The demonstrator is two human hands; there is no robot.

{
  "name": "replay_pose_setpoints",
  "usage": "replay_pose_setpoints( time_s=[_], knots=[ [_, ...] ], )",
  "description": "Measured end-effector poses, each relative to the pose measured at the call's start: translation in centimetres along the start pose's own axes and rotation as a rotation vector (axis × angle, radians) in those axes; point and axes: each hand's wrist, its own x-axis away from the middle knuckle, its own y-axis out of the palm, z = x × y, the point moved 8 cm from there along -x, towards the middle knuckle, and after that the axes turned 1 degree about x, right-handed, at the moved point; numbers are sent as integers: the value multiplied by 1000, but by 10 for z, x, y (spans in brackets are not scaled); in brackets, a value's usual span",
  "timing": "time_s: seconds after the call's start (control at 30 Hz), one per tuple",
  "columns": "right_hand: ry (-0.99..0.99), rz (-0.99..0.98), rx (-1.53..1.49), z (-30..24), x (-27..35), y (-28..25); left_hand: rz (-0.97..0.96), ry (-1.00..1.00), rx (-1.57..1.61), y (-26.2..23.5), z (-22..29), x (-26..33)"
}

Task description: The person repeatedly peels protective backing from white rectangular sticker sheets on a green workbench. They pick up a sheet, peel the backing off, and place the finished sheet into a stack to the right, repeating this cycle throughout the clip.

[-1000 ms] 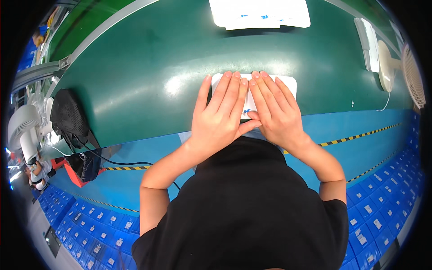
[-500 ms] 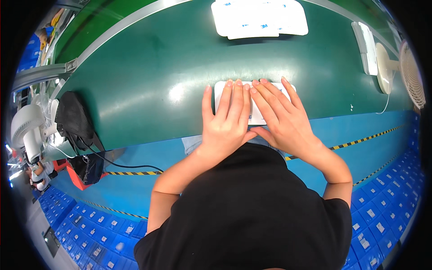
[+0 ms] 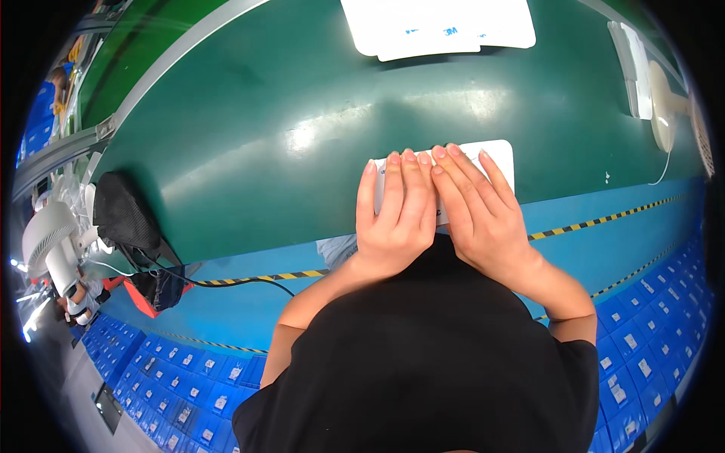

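A flat white rectangular sheet with rounded corners (image 3: 500, 160) lies at the near edge of the green table (image 3: 249, 174). Both my hands rest on it, side by side. My left hand (image 3: 400, 219) lies palm down over its left part, fingers stretched out and pointing away from me. Over the middle and right part is my right hand (image 3: 483, 211), also flat with straight fingers. The index fingers are close together near the sheet's far edge. Much of the sheet is hidden beneath my hands. Farther back lies a stack of white sheets (image 3: 442, 26) with small blue print.
White fans stand at the right (image 3: 661, 106) and the left (image 3: 53, 230). A black mesh bag (image 3: 124, 211) sits at the table's left end with a black cable hanging down. Another white stack (image 3: 634, 68) is at the right. Blue bins (image 3: 185, 392) line the floor behind me.
The view has shifted slightly. My hands stay flat on the white sheet; the thumbs, which were spread toward each other, are now tucked from sight, and more of the sheet's right corner shows.
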Motion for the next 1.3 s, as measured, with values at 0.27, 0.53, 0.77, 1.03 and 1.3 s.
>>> replay_pose_setpoints(
  time_s=[0.27, 0.53, 0.77, 1.03, 1.3],
  knots=[
    [-16, -23, -107, 11, -2, -9, 36, -27, 23, -7, -3, -10],
    [-8, 6, -101, 12, 3, -4, -86, -125, 216, -6, -18, 5],
    [-12, -1, -60, 11, 3, -4, -169, -117, 250, -11, -25, 15],
    [-30, -3, -6, 7, 3, -3, -99, 57, 28, -6, -10, 12],
    [-50, 105, -137, 15, 5, -15, -24, 4, 256, -12, -26, 11]
  ],
)
